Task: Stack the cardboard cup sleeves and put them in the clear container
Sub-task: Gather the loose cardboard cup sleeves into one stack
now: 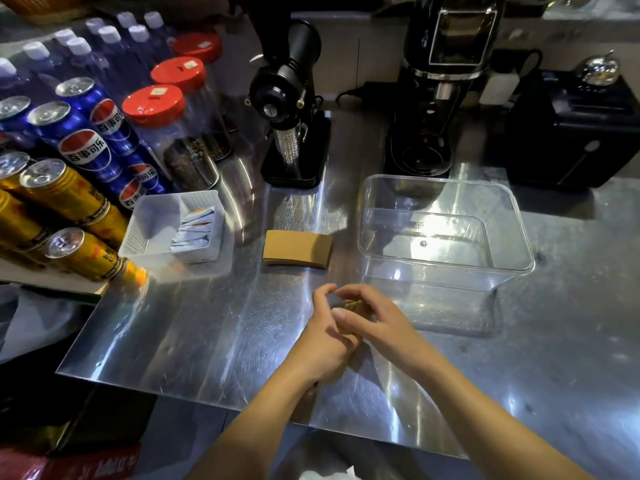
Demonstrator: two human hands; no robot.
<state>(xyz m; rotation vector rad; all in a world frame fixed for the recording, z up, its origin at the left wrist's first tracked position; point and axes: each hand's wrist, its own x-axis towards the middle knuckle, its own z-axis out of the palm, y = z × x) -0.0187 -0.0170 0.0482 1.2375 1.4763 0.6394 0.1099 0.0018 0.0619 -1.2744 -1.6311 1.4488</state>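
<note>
Squaring up flat brown cardboard cup sleeves (353,306), we clamp them between left hand (323,337) and right hand (372,313), likely to align edges. More sleeves (297,249) lie at eleven o'clock; the clear plastic container (446,233) waits empty at one. Blue cans (86,147) at ten read 百事可乐.

We see two bare forearms, no sleeves in frame. Left hand (323,336) and right hand (369,315): no gloves, rings, watch or wristbands. Short, unpainted nails.
</note>
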